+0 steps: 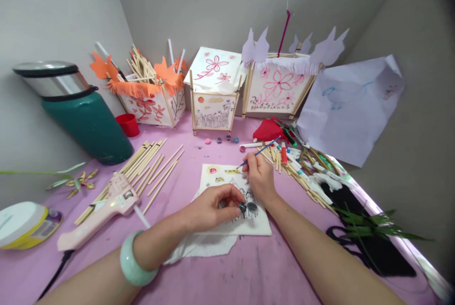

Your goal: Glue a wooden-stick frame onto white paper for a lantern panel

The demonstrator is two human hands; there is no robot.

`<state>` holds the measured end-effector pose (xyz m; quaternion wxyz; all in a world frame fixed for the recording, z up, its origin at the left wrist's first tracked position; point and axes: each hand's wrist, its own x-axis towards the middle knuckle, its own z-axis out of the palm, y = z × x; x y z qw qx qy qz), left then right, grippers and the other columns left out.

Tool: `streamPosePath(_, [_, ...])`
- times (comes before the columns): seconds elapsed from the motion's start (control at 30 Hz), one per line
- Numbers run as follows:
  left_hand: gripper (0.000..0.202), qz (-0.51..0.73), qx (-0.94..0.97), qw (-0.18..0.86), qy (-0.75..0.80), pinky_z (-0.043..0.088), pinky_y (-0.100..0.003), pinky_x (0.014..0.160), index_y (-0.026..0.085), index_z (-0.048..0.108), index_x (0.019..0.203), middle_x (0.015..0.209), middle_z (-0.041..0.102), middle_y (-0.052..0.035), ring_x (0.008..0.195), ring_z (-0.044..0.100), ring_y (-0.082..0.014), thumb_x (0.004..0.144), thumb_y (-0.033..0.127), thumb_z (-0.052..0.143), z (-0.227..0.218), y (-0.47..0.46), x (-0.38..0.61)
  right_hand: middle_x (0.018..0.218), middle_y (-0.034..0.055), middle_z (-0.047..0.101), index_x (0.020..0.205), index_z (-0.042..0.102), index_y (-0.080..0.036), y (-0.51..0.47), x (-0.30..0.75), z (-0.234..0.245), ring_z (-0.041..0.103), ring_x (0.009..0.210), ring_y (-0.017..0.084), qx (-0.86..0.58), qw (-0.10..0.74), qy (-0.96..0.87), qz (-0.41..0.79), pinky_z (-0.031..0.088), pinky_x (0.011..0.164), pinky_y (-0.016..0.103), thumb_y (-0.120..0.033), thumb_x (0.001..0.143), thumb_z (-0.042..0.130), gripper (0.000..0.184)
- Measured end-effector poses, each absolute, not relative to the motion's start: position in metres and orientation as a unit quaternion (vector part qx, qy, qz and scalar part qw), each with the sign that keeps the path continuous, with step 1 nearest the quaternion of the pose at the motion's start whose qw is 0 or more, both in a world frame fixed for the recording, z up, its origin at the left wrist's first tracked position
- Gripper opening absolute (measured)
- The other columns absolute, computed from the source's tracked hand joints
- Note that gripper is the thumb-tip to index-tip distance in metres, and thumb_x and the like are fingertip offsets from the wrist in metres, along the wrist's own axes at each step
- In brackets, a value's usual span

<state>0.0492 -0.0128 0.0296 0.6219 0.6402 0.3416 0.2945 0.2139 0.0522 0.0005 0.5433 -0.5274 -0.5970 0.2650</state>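
Note:
A white painted panel (261,226) lies on the pink table, with a red and yellow sun, yellow clouds and black line drawings on it. My right hand (261,174) is closed around a thin blue paintbrush (263,148), its tip at a yellow patch near the panel's top. Over the lower part of the panel, my left hand (218,205) pinches a small dark paint pot (242,207). Its round lid (252,207) sticks out to the right. A crumpled white cloth (206,246) lies partly under the panel.
Several small paint pots (219,140) stand beyond the panel, before decorated paper lanterns (215,111). A pink glue gun (106,210), wooden sticks (156,167) and a green bottle (85,120) are at left. Scissors (316,160), markers and a black phone-like slab (384,248) lie at right.

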Motion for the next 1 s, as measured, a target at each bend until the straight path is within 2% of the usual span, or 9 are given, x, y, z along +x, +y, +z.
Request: streamPosePath(1.0, [0.024, 0.287, 0.638, 0.628, 0.34, 0.032, -0.025, 0.059, 0.014, 0.057, 0.09, 0.066, 0.045, 0.0041, 0.061, 0.04, -0.0095, 0.075, 0.03, 0.066, 0.0311, -0.013, 0.0488, 0.057, -0.0012, 0.06, 0.077, 0.056, -0.02, 0.0517, 0.2134, 0.0031, 0.054, 0.047, 0.011, -0.54, 0.507, -0.628, 0.239, 0.039, 0.048, 0.022, -0.048, 0.093, 0.04, 0.036])
